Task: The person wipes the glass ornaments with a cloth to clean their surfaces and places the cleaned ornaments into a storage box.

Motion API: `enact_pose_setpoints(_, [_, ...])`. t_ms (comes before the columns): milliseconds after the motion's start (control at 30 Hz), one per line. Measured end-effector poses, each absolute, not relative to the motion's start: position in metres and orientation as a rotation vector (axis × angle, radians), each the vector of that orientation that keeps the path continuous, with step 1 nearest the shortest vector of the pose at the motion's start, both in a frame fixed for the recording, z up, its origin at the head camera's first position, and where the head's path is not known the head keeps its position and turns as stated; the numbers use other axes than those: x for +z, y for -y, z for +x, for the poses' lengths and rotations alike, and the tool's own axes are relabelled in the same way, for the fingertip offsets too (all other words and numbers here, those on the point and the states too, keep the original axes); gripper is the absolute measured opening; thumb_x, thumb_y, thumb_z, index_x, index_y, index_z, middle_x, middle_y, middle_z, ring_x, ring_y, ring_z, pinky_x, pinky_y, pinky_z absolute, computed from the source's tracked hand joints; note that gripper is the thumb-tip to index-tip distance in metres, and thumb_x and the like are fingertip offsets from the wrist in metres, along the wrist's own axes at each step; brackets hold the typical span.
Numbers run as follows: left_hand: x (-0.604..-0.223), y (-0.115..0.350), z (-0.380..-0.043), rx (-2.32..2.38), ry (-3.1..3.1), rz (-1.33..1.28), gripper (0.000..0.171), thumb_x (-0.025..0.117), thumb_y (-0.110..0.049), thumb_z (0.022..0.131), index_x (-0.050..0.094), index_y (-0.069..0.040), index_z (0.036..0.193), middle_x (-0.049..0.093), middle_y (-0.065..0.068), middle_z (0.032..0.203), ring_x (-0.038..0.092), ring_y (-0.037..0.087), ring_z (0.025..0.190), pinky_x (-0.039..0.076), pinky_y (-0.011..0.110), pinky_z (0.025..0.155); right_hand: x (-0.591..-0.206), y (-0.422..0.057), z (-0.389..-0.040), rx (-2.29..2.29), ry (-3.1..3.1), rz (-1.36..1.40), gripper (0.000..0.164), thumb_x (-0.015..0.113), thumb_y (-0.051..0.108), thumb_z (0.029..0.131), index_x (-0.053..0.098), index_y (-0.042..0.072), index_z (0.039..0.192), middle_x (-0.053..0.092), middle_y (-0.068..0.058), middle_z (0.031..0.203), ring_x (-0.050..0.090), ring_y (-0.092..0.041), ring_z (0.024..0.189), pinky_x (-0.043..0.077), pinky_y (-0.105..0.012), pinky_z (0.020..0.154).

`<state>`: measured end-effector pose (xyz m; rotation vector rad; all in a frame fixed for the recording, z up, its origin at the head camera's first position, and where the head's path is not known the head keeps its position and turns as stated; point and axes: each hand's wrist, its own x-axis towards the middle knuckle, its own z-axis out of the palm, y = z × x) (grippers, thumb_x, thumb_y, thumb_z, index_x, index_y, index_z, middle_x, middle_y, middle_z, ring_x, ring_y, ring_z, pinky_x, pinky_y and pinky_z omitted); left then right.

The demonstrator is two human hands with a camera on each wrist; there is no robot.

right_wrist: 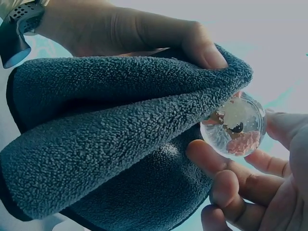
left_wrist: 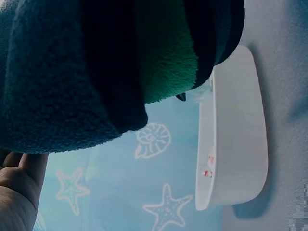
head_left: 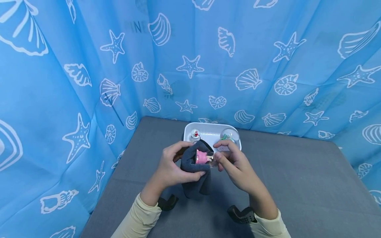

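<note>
My left hand [head_left: 174, 167] grips a dark grey-blue fleecy cloth [head_left: 194, 186], folded around one end of a small snow globe [right_wrist: 236, 127]. In the head view a pink part [head_left: 201, 157] of the globe shows between the folds. Its clear dome points to the right and has a pale figure and pink bits inside. Thumb and fingertips of my right hand [head_left: 236, 167] pinch the dome's edge, seen closely in the right wrist view. In the left wrist view the cloth [left_wrist: 53, 86] hides the globe, and a green patch shows on it.
Behind the hands, a white tray [head_left: 210, 128] stands on the grey table [head_left: 297, 178]. In it are a small globe with a red-and-white figure [head_left: 195, 135] and a larger clear globe with green inside [head_left: 229, 135]. A blue shell-patterned curtain [head_left: 190, 89] hangs behind and at the sides.
</note>
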<state>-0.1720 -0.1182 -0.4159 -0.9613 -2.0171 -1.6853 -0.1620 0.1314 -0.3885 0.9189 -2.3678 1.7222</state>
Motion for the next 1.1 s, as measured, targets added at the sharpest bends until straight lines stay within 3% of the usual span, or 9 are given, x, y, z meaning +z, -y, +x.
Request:
enact_pose_setpoints(400, [-0.4161,0.1176,-0.1719,-1.698,1.963,-0.916,0.063,0.097,-0.007,0.067,0.069,-0.005,0.123,0.076,0.014,0.108,0.074,0.016,0.084,0.066,0.030,0.072,-0.3898,-0.1330,-0.1637,1.614,2.322,0.950,0.026,0.057,-0.004,0.106,0.061,0.003,0.130,0.074,-0.007,0.097,0.072,-0.015,0.083,0.062,-0.030,0.075])
enact_pose_setpoints(633, [-0.4153,0.1196,-0.1729,-1.711,1.925,-0.909,0.061,0.096,-0.004,0.067,0.069,-0.003,0.122,0.075,0.016,0.106,0.074,0.015,0.082,0.065,0.029,0.071,-0.3901,-0.1363,-0.1617,1.542,2.297,0.970,0.055,0.083,-0.007,0.086,0.063,0.007,0.135,0.073,-0.009,0.120,0.072,-0.013,0.103,0.062,-0.029,0.086])
enact_pose_setpoints(767, [-0.4144,0.1196,-0.1732,-1.713,1.925,-0.914,0.061,0.096,-0.005,0.068,0.069,-0.003,0.122,0.075,0.016,0.107,0.075,0.016,0.082,0.065,0.029,0.071,-0.3892,-0.1362,-0.1615,1.535,2.246,1.001,0.068,0.091,-0.009,0.075,0.065,0.007,0.136,0.070,-0.011,0.131,0.071,-0.013,0.112,0.062,-0.028,0.090])
enact_pose_setpoints(900, [-0.4132,0.1194,-0.1732,-1.709,1.943,-0.908,0.061,0.097,-0.006,0.068,0.069,-0.004,0.123,0.076,0.015,0.108,0.075,0.018,0.082,0.066,0.030,0.072,-0.3886,-0.1356,-0.1631,1.526,2.170,1.060,0.065,0.091,-0.014,0.073,0.070,0.004,0.132,0.069,-0.013,0.134,0.067,-0.014,0.121,0.061,-0.025,0.092])
enact_pose_setpoints(1100, [-0.4133,0.1208,-0.1726,-1.727,1.977,-0.900,0.062,0.097,-0.008,0.069,0.069,-0.007,0.125,0.075,0.013,0.110,0.073,0.016,0.083,0.065,0.031,0.072,-0.3906,-0.1355,-0.1663,1.484,2.117,1.122,0.054,0.088,-0.015,0.075,0.074,0.002,0.124,0.073,-0.014,0.121,0.068,-0.014,0.115,0.060,-0.024,0.093])
